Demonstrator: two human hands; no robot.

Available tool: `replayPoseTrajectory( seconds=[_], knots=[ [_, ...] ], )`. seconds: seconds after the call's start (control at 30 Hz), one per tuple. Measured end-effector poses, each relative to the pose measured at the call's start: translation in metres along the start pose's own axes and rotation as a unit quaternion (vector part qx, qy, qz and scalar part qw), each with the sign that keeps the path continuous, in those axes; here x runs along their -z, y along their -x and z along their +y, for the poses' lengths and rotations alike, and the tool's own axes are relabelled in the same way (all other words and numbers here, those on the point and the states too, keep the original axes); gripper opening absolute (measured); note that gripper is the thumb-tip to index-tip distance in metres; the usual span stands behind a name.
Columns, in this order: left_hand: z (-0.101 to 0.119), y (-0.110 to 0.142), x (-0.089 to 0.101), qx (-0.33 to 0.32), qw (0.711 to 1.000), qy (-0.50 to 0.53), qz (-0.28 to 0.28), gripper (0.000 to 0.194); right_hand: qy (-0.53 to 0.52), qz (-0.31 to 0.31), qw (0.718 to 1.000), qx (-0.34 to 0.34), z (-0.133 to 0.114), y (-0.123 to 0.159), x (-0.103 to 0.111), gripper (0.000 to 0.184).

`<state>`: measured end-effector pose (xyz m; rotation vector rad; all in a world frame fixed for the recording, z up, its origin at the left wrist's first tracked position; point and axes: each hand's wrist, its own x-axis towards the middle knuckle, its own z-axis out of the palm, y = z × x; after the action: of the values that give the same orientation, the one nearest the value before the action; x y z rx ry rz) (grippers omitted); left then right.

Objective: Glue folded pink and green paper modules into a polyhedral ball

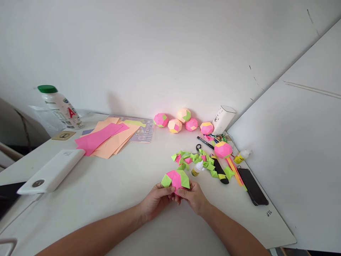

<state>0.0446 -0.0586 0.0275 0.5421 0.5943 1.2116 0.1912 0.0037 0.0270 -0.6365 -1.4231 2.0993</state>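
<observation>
Between my two hands is a partly built folded-paper ball (174, 177) in pink and light green. My left hand (157, 199) grips its lower left side, thumb on the pink paper. On the lower right, my right hand (195, 197) pinches it the same way, and the two thumbs nearly meet. The fingers behind the ball are mostly hidden. Just past it lie several loose green and pink folded paper pieces (210, 164). A small glue bottle (197, 169) with a white cap is tilted among them, close to my right hand.
Finished paper balls (174, 126) sit along the wall, another ball (223, 149) at the right. Pink and peach sheets (102, 137) lie left of centre. A white power bank (53, 170), a bottle (61, 106), a black phone (252, 186) and a yellow glue bottle (242, 155) flank the table.
</observation>
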Motion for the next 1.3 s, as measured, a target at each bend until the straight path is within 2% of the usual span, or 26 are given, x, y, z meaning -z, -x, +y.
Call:
replayPoseTrajectory(
  seconds=[0.27, 0.6, 1.1, 1.3],
  knots=[
    [-0.0029, -0.0001, -0.0008, 0.003, 1.000, 0.029, -0.004, 0.026, 0.031, -0.001, 0.999, -0.008, -0.0043, -0.0003, 0.0006, 0.018],
    [-0.0030, 0.0003, 0.0005, -0.002, 1.000, 0.003, 0.003, 0.015, 0.024, 0.026, 0.999, 0.000, 0.0025, -0.0007, -0.0001, 0.013],
    [-0.0001, 0.0022, 0.0000, -0.007, 0.998, -0.061, 0.012, 0.012, 0.015, 0.007, 1.000, -0.007, 0.0000, -0.0008, 0.0014, 0.015],
    [0.0008, 0.0013, 0.0054, -0.012, 0.992, -0.122, 0.036, 0.014, 0.016, -0.003, 1.000, -0.011, -0.0024, -0.0010, 0.0093, 0.025]
  ],
)
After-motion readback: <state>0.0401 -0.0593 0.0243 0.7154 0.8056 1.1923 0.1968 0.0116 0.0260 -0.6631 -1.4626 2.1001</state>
